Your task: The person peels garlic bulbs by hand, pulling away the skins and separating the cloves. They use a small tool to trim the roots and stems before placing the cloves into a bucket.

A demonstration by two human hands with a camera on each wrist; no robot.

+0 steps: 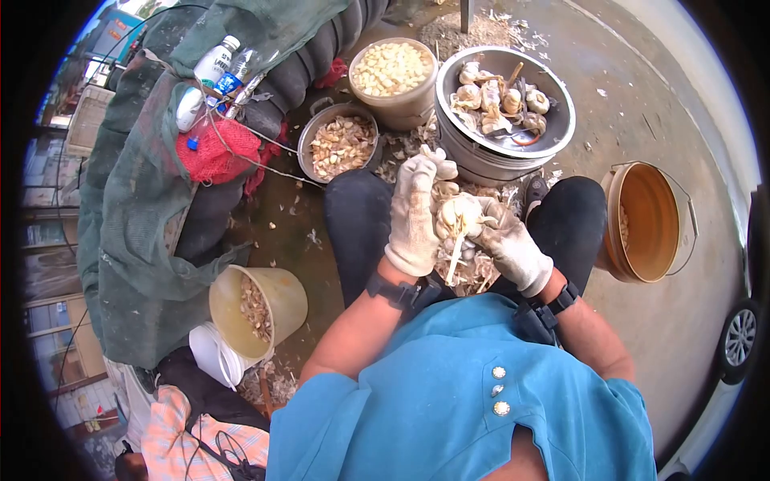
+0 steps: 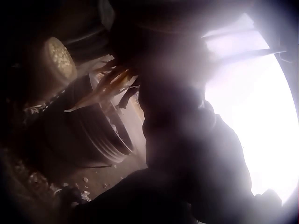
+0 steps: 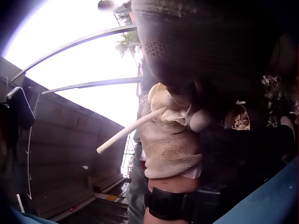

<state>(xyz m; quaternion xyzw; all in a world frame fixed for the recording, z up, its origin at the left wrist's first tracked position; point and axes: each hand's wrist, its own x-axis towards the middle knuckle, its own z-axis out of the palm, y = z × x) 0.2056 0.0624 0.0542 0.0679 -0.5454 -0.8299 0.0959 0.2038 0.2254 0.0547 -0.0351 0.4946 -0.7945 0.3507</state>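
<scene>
Both hands wear whitish knitted gloves and meet over the lap in the head view. Between them is a garlic bulb (image 1: 459,213) with a long pale stem pointing down toward the body. My left hand (image 1: 413,220) grips the bulb from the left side. Fingers of my right hand (image 1: 515,250) pinch its right side, where papery skin shows. The right wrist view shows the bulb (image 3: 164,99) close up, its cut stem (image 3: 126,133) sticking out past the left glove (image 3: 170,151). In the left wrist view the left hand (image 2: 182,135) is a dark silhouette.
Ahead stands a metal basin (image 1: 561,120) of garlic bulbs, set on a bucket. Left of it are a tub of peeled cloves (image 1: 417,112) and a pot of cloves (image 1: 305,152). A yellowish bucket (image 1: 290,301) lies tilted at left; an orange-brown bucket (image 1: 654,224) is at right.
</scene>
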